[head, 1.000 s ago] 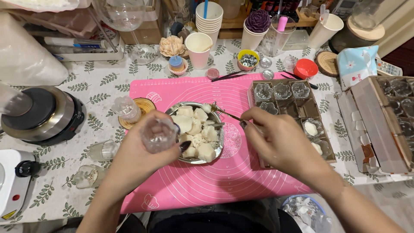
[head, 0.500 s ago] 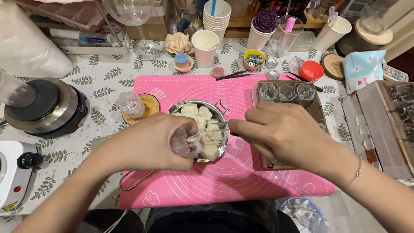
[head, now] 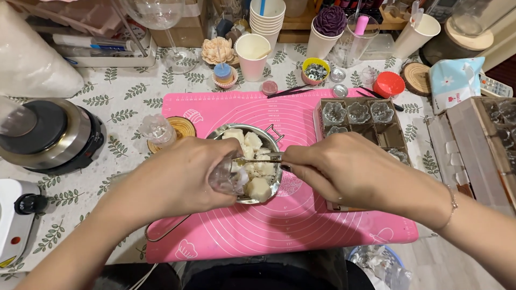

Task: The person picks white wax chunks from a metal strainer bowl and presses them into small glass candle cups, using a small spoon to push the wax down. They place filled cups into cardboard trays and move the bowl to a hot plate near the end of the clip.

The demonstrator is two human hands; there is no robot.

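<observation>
My left hand (head: 180, 180) grips a small clear glass jar (head: 228, 177), tilted on its side over a metal pot (head: 269, 140) filled with white wax chunks (head: 257, 188). My right hand (head: 344, 172) holds thin metal tweezers (head: 260, 159) whose tips reach into the mouth of the jar. Both hands meet above the pot, which sits on a pink silicone mat (head: 301, 225). The pot's long handle (head: 161, 233) runs toward the lower left.
A tray of clear glass holders (head: 357, 114) lies right of the pot. Another glass jar (head: 156, 129) stands on a wooden coaster. A black hot plate (head: 48, 134) is left; paper cups (head: 252, 53), a wine glass (head: 161, 16) and a red lid (head: 388, 84) are behind.
My left hand has brought the jar down and tipped it over the pot. My right hand has moved left, bringing the tweezers to the jar's mouth.
</observation>
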